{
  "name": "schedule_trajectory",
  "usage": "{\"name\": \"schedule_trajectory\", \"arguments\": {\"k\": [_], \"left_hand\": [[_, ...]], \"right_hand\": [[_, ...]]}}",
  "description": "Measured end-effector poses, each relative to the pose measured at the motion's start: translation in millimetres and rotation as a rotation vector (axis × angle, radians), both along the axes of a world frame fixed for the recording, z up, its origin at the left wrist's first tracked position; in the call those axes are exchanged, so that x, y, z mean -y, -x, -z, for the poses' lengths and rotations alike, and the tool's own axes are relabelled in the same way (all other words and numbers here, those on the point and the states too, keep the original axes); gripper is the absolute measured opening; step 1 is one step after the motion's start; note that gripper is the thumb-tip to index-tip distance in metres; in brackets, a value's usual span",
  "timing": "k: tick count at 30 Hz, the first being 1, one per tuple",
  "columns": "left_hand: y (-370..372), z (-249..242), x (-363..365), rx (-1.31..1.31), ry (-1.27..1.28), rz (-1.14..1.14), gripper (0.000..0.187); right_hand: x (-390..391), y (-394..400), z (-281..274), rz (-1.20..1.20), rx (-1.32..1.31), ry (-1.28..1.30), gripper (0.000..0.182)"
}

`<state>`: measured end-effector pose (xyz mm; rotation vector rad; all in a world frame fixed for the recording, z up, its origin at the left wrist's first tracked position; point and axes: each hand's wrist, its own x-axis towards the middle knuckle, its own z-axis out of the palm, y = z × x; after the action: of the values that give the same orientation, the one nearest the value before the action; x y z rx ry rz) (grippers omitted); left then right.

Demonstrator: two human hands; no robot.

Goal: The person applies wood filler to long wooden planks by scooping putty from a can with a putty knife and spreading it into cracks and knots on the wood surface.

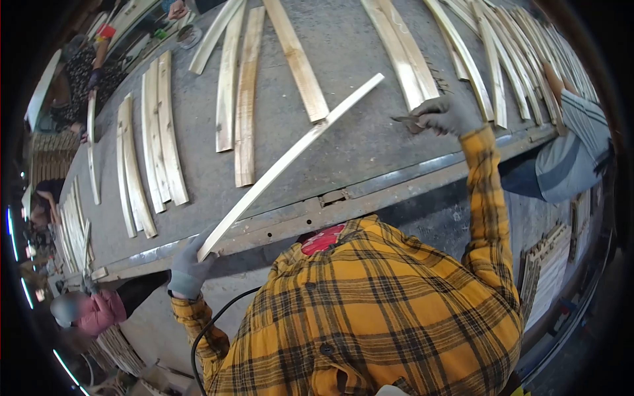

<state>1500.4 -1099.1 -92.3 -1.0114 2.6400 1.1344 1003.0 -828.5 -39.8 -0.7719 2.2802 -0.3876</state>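
Note:
My left hand (191, 264), in a grey glove, is closed around the near end of a long pale wooden strip (277, 168). The strip slants up and away across the table edge, and its far part passes over the end of another wooden strip (297, 59) lying on the table. Over the table at the right, my gloved right hand (450, 116) grips a small putty knife (411, 123) with its dark metal blade pointing left. Just beyond that hand lies a pair of wide boards (403, 56), their near ends close to the blade.
The large grey table (356, 152) has a metal front edge (422, 173). Several strips (158, 132) lie at the left, more (515, 59) at the right. Co-workers stand around: one in a pink jacket (109, 310), one in a grey shirt (574, 152). A black cable (211, 323) runs beside my left arm.

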Motion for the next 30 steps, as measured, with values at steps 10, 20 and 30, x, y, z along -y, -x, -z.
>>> {"name": "schedule_trajectory", "arguments": {"k": [10,20,30], "left_hand": [[18,-42,4,0.081,-0.015,0.019,0.06],[35,-47,5,0.152,0.001,0.01,0.059],[55,-62,1,0.144,0.034,0.049,0.061]], "right_hand": [[65,-140,102,0.018,-0.587,0.658,0.04],[59,-159,84,0.178,-0.735,0.345,0.031],[64,-152,94,0.094,-0.858,0.34,0.046]]}}
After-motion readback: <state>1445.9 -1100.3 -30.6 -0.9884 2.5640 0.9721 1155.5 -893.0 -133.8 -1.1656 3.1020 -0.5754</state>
